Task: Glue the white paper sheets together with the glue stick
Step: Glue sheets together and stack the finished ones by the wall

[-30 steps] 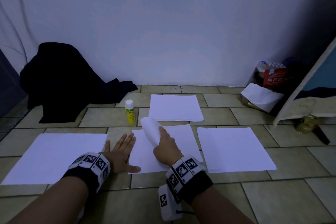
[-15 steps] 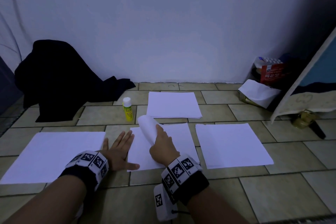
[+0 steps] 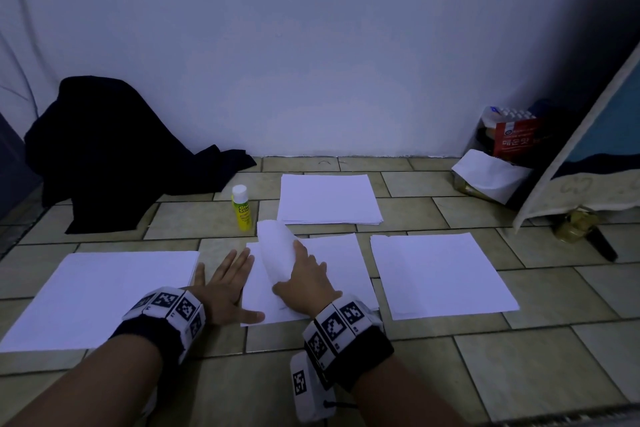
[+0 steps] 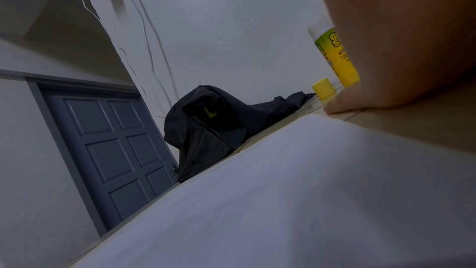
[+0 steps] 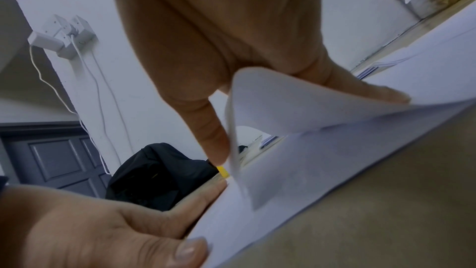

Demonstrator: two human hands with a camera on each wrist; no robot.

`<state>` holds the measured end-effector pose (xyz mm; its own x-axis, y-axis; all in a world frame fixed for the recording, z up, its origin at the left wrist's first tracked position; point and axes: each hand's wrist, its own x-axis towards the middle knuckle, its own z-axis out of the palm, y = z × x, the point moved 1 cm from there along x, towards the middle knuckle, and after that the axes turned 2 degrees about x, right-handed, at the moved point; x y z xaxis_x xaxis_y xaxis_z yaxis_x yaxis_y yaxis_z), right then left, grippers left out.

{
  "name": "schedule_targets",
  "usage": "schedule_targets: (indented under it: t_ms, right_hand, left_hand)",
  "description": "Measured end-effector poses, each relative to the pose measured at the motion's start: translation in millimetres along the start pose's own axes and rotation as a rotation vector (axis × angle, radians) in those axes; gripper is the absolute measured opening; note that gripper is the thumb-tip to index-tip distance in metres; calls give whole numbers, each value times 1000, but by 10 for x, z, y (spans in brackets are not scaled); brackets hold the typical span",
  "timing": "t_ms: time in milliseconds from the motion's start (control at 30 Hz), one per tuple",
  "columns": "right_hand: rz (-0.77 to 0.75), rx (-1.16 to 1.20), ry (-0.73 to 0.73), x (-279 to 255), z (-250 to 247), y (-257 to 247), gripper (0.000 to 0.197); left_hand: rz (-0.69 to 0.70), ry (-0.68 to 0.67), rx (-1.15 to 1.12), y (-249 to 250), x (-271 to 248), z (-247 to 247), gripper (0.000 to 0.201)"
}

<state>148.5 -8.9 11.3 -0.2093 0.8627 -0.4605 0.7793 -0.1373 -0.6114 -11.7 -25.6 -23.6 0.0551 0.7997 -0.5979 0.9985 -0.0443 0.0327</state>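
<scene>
We keep the top sheet curled back, pinched in our right hand; left hand stays spread flat, glue stick untouched.

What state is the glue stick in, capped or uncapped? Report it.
Uncapped. The glue stick stands upright on the floor tiles, and its yellow cap sits apart beside it, as the left wrist view shows.
</scene>
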Motion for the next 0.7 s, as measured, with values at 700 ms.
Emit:
schedule_targets:
  t_ms: [700]
  right_hand:
    - [98,-93,-13,35,32,-78,72]
  left_hand:
    - [-2,-1,-2,38,-64,-32,109]
